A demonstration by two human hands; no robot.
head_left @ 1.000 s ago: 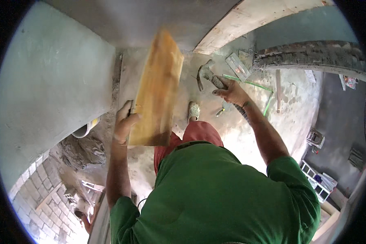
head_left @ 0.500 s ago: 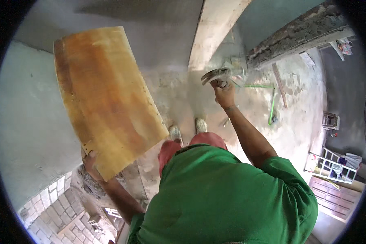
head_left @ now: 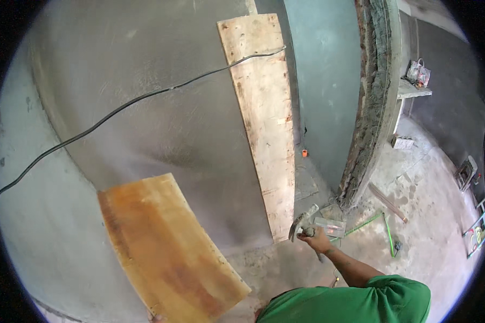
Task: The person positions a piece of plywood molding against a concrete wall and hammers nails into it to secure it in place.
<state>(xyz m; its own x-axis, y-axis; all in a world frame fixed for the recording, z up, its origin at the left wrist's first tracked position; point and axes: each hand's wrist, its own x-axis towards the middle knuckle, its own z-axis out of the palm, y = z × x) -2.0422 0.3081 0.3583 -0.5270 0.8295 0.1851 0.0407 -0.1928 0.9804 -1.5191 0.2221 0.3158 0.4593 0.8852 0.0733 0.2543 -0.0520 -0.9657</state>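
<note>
An orange-brown plywood board (head_left: 172,245) is held at the lower left by my left hand (head_left: 155,316), which shows only a little at the board's bottom edge. My right hand (head_left: 315,240) grips a grey, plaster-crusted hammer (head_left: 303,220) at the lower middle, head upward. Ahead, a long pale plank (head_left: 261,124) stands upright against the grey wall (head_left: 134,140), and a black cable (head_left: 145,95) runs across both.
A rough plastered column edge (head_left: 367,118) rises at the right of a bluish wall. On the floor lie a trowel (head_left: 331,229), green strips (head_left: 388,231) and a wooden batten (head_left: 388,203). A bag (head_left: 417,74) rests on a ledge; a metal frame (head_left: 475,231) is at far right.
The view has tilted up toward the wall, bringing the cable and the whole plank into sight. The board has swung from upright to a broader face at lower left; both hands keep their holds.
</note>
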